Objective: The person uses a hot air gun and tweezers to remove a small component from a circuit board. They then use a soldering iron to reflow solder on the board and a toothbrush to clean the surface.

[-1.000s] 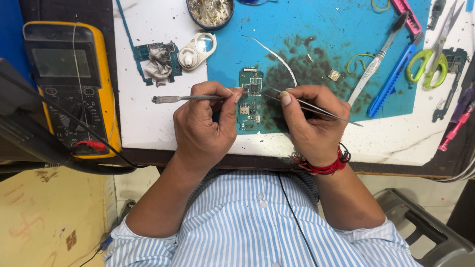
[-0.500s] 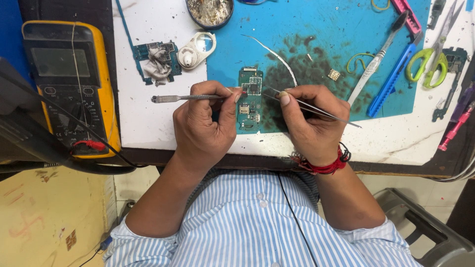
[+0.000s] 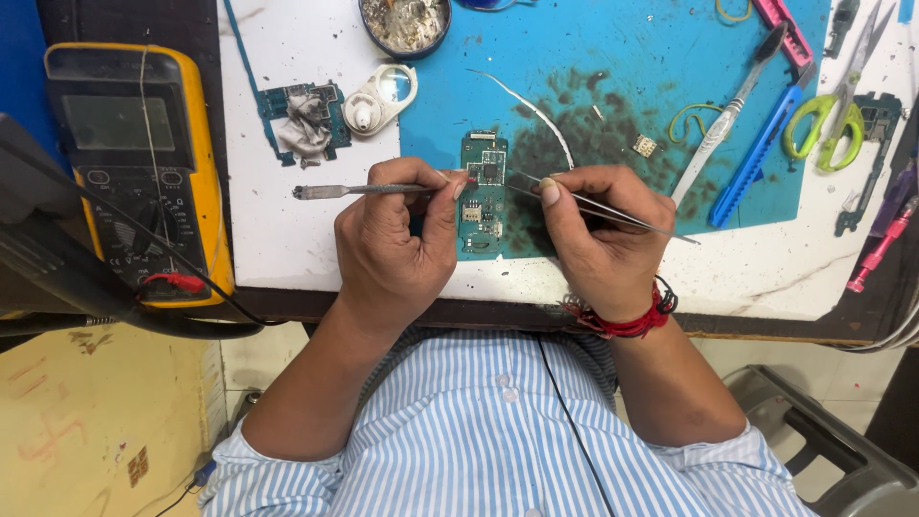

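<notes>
1. The white worktop (image 3: 287, 239) carries a blue work mat (image 3: 593, 67) with a dark stained patch at its middle.
2. A yellow multimeter (image 3: 206, 172) lies at the left edge, with a red-tipped probe lead (image 3: 172, 283) resting across its lower end.
3. The left hand (image 3: 392, 254) is clenched around a thin metal pick tool (image 3: 335, 191), which lies level and points toward the top of the green circuit board (image 3: 483, 196).
4. The right hand (image 3: 603, 239) pinches a pair of fine tweezers (image 3: 632, 218), whose tips reach the board's upper part, just beside the pick's tip.
5. The circuit board lies flat on the mat between the two hands, at the stain's left edge.
6. A blue utility knife (image 3: 756, 153) and a white-handled brush (image 3: 723, 129) lie aslant right of the hands; green-handled scissors (image 3: 823, 120) lie farther right.
7. A second board with a crumpled wipe (image 3: 304, 120) and a small loupe (image 3: 380, 98) sit above the left hand.
8. A round dish of scraps (image 3: 405, 21) stands at the top edge.
</notes>
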